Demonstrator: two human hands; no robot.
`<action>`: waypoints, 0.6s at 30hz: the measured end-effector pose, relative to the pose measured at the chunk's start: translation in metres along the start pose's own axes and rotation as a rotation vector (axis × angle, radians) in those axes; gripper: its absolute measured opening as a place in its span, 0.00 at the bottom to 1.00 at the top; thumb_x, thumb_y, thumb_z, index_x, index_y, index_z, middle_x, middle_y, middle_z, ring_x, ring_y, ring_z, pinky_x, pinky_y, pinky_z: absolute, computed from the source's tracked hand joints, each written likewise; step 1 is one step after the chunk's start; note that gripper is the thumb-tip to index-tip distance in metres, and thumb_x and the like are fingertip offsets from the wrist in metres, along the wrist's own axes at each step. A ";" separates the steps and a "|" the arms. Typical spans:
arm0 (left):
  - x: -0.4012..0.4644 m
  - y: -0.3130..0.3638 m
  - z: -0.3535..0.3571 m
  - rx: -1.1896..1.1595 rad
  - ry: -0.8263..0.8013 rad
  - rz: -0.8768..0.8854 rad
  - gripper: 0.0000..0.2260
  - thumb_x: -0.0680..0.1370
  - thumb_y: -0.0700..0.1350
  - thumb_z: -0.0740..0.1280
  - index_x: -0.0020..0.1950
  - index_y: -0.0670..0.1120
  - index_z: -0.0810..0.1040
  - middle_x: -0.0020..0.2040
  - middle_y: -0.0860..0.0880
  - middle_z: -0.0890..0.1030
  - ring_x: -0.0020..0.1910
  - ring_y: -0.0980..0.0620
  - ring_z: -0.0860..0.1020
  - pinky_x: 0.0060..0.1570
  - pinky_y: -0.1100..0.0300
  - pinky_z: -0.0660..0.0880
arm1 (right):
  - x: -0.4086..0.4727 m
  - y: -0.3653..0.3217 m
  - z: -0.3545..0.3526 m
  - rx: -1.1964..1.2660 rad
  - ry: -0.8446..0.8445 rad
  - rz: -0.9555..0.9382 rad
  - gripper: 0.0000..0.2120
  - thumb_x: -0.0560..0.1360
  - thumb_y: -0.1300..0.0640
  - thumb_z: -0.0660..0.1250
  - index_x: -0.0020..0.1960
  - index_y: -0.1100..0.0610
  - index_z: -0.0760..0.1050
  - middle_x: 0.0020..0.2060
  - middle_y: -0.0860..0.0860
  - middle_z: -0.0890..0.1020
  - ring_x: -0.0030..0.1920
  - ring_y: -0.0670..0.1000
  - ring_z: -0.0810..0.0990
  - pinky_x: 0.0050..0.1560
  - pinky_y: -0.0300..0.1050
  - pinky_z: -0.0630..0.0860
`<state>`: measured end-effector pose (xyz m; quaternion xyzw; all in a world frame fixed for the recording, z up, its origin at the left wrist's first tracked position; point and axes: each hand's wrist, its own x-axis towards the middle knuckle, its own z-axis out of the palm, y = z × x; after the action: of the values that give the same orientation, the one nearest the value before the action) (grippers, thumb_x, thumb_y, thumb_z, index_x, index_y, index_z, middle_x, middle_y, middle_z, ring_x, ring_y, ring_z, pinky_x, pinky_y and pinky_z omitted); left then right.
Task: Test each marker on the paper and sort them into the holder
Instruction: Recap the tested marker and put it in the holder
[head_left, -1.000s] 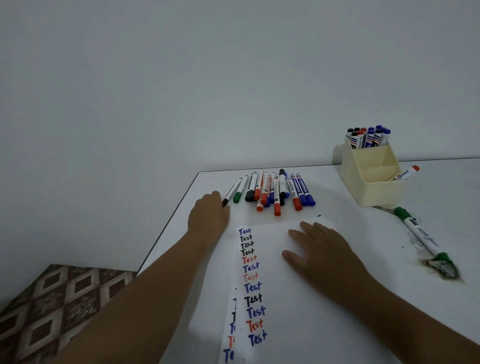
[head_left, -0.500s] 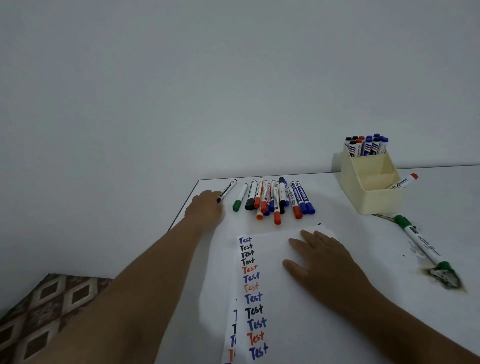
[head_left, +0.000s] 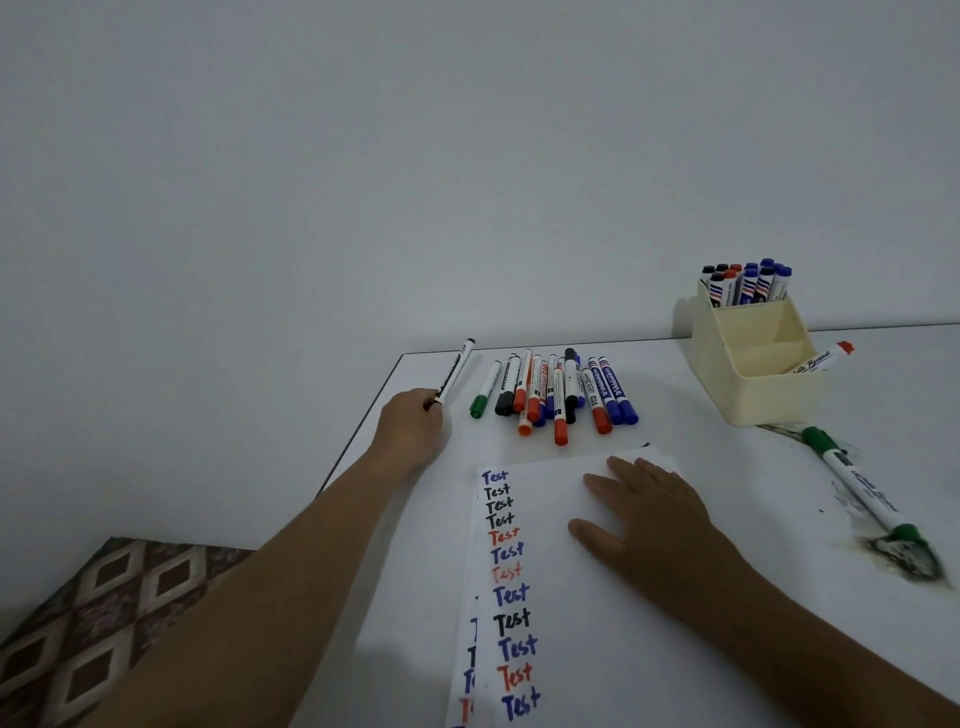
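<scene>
smooth white bench (head_left: 675, 675) with a faint sheen, stained by a dark, rough ink smear (head_left: 906, 558). matt white paper (head_left: 582, 597). cream plastic holder (head_left: 763, 395), smooth and matt. glossy plastic markers (head_left: 556, 389). patterned floor (head_left: 104, 613).

The left hand (head_left: 413, 423) reaches far out on a straight arm, fingers curled round a marker (head_left: 456, 370). The right hand (head_left: 647, 512) lies flat, nearer, fingers straight and spread.

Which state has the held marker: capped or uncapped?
Cannot tell: the left hand hides the black marker's lower end.
</scene>
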<state>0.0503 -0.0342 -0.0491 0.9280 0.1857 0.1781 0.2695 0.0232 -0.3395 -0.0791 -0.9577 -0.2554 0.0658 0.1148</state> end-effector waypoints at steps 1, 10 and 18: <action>-0.012 0.005 -0.002 -0.094 -0.020 -0.003 0.11 0.81 0.40 0.59 0.52 0.48 0.80 0.50 0.49 0.82 0.50 0.46 0.79 0.43 0.61 0.71 | 0.002 0.000 -0.001 -0.001 -0.014 0.004 0.35 0.79 0.28 0.49 0.81 0.41 0.53 0.82 0.47 0.53 0.82 0.52 0.49 0.80 0.53 0.45; -0.087 0.045 -0.018 -0.533 -0.181 -0.023 0.11 0.80 0.40 0.59 0.53 0.51 0.79 0.39 0.50 0.76 0.36 0.53 0.69 0.40 0.57 0.67 | 0.000 -0.016 -0.038 0.010 -0.113 0.011 0.38 0.76 0.31 0.63 0.80 0.48 0.60 0.79 0.51 0.63 0.78 0.53 0.61 0.78 0.55 0.58; -0.128 0.065 -0.028 -0.334 -0.297 0.400 0.08 0.84 0.51 0.60 0.57 0.57 0.78 0.35 0.56 0.75 0.31 0.61 0.71 0.32 0.70 0.67 | -0.027 -0.052 -0.068 1.313 0.186 -0.064 0.16 0.70 0.44 0.72 0.56 0.48 0.82 0.51 0.51 0.86 0.54 0.52 0.84 0.56 0.51 0.83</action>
<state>-0.0570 -0.1300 -0.0196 0.9049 -0.0743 0.1181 0.4021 -0.0118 -0.3223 0.0015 -0.6824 -0.1797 0.1213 0.6981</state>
